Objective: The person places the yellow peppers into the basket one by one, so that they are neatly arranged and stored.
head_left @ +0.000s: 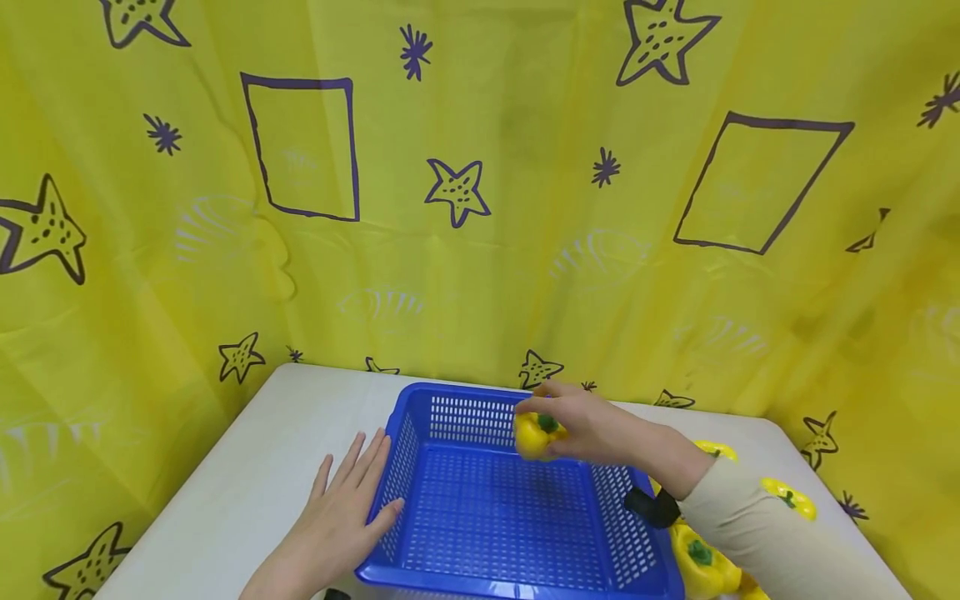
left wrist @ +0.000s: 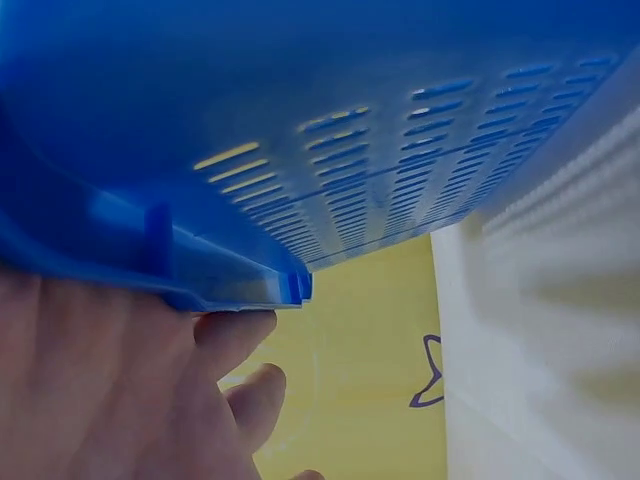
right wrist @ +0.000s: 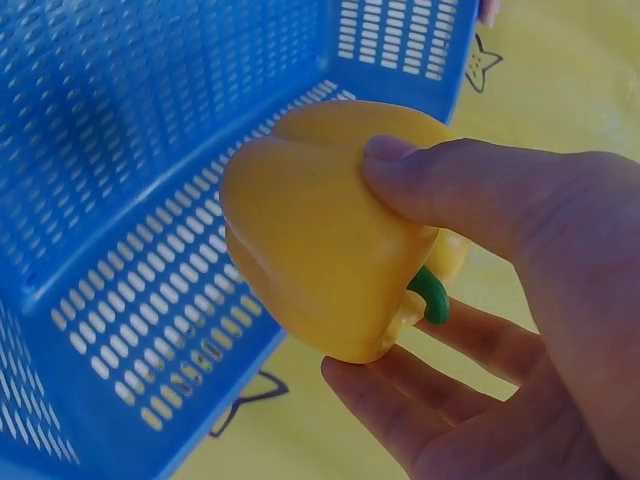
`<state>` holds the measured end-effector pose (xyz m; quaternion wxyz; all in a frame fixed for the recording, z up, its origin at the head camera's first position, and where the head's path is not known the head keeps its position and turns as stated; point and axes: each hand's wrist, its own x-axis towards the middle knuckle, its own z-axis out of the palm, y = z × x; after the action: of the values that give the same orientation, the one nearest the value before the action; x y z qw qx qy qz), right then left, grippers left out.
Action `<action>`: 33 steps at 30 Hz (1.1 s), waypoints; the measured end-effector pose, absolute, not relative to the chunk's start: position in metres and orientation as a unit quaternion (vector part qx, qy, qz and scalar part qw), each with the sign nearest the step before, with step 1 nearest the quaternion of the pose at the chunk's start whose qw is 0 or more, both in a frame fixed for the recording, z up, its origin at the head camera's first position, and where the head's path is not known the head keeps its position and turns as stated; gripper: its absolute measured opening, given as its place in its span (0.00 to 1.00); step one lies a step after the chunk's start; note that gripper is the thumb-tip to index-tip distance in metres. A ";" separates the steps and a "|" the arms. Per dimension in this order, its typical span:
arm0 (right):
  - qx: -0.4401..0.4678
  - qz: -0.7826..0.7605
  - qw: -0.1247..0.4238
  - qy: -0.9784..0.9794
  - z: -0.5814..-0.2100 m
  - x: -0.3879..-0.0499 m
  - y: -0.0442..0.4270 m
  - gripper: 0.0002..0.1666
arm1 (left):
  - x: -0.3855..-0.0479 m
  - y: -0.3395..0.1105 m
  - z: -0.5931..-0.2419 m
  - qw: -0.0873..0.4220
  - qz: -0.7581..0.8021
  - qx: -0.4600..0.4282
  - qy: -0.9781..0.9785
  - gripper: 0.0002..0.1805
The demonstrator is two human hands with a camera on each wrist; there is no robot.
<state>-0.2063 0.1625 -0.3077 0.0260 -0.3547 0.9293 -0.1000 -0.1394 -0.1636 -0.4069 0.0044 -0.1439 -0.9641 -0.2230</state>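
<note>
A yellow bell pepper (head_left: 531, 437) with a green stem is gripped between the thumb and fingers of my right hand (head_left: 588, 423), above the far right part of a blue plastic basket (head_left: 510, 585). The right wrist view shows the bell pepper (right wrist: 320, 230) close up, my right hand's thumb on one side and fingertips on the other. My left hand (head_left: 337, 512) lies with straight fingers along the basket's left rim. In the left wrist view, the left hand (left wrist: 120, 380) touches the rim, beside the slotted wall (left wrist: 380, 150).
Several more yellow peppers lie right of the basket: one near its front corner (head_left: 701, 562), another farther right (head_left: 789, 497), others partly behind my right arm. The white table (head_left: 217, 500) carries the basket. A yellow patterned curtain (head_left: 480, 275) hangs around the table.
</note>
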 end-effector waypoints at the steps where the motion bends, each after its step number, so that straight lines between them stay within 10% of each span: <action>1: -0.355 -0.104 0.028 0.929 -0.309 -0.206 0.160 0.30 | -0.139 -0.163 -0.407 0.008 -0.222 -0.147 -0.964 0.42; 33: -0.387 -0.126 0.057 0.912 -0.342 -0.201 0.092 0.31 | -0.143 -0.170 -0.408 0.041 -0.258 -0.159 -0.952 0.32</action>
<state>-0.2006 0.0915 -0.3423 0.0571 -0.3868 0.9118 -0.1256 -0.1427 -0.1699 -0.4085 0.0410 -0.1592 -0.9521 -0.2578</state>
